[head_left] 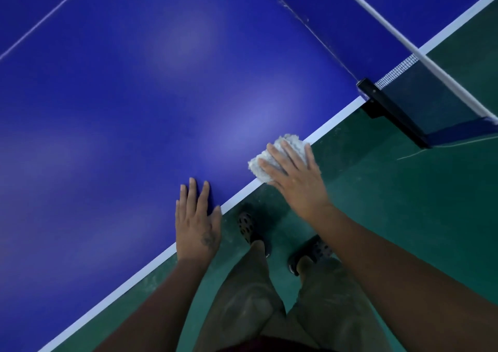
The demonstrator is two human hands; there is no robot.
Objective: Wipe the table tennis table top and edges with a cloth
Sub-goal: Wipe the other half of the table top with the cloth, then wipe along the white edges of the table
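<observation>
One head-worn view looks steeply down from above the white side edge [283, 163] of the blue worktop [134, 109]. That edge runs diagonally from lower left to upper right. The camera sits close over it, on the floor [404, 203] side. The net post [388, 109] stands further along the edge, at upper right.
</observation>
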